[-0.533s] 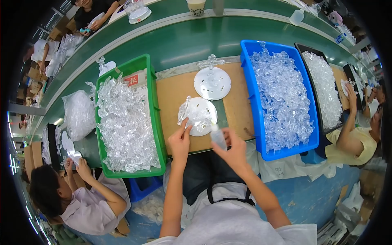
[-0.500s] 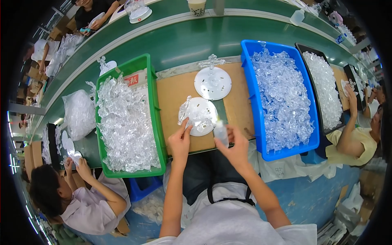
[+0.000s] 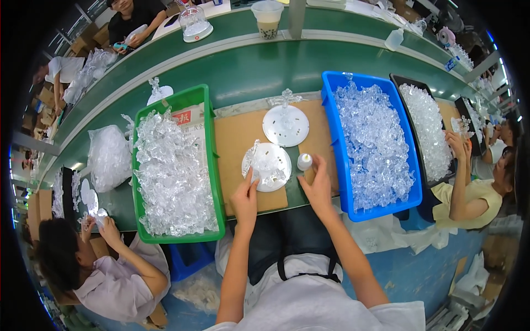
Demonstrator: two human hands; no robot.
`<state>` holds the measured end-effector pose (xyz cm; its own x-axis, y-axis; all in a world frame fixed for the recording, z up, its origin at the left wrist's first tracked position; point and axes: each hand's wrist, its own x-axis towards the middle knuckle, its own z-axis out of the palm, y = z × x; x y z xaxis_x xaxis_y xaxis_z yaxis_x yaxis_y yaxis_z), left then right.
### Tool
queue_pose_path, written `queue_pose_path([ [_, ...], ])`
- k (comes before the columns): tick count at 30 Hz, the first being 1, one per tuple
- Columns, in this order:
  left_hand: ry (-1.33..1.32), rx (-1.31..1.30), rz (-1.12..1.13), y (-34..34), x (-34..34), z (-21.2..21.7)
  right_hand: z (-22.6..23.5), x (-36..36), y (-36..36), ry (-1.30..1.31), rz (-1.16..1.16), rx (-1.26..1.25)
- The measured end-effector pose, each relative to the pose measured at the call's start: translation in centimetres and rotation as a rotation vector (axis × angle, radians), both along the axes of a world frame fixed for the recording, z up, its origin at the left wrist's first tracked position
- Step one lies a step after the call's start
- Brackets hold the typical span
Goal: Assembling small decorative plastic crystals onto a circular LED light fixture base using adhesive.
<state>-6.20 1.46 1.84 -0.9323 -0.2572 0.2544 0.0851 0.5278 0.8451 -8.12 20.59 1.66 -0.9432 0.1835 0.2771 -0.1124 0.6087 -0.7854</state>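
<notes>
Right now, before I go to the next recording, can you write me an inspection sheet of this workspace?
Surface: green table, with brown cardboard lying on it.
Job's things: near disc, far disc, clear piece at the near disc's left edge, small bottle.
Clutter: green tub at left and blue tub at right, both heaped with clear plastic; drink cup beyond.
Hands: left hand at the clear piece, right hand beside the bottle; neither grip is certain.
Cables: nothing seen.
Surroundings: people at left and right, also working.
</notes>
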Motion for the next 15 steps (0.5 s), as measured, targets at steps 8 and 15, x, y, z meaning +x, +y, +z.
queue_pose_path([
  [8, 0.078, -0.232, 0.131, -1.3, 3.2, -1.4, 13.7, -3.8, -4.3, 0.324, 0.633, 0.561],
  [15, 0.14, -0.218, 0.236, -0.7, 3.3, -2.9, 16.6, -12.5, -7.1, 0.159, 1.081, 0.859],
])
